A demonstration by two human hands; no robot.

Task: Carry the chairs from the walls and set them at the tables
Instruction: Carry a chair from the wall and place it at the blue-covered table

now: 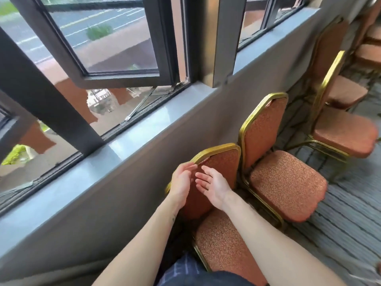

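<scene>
A row of orange-padded chairs with gold metal frames stands along the wall under the windows. The nearest chair [221, 162] is right below me, its back against the wall. My left hand [181, 182] hovers at the left edge of that backrest with straight fingers, near the gold rim. In front of the backrest, my right hand [212, 185] is held palm up with relaxed fingers. Neither hand holds anything. A second chair [286, 180] stands just to the right, and a third chair [344, 133] farther along.
A grey window sill [127, 145] runs above the chair backs, with an open window [115, 48] over it. More chairs [369, 52] continue toward the far right corner. Striped grey carpet [348, 215] lies to the right of the chairs.
</scene>
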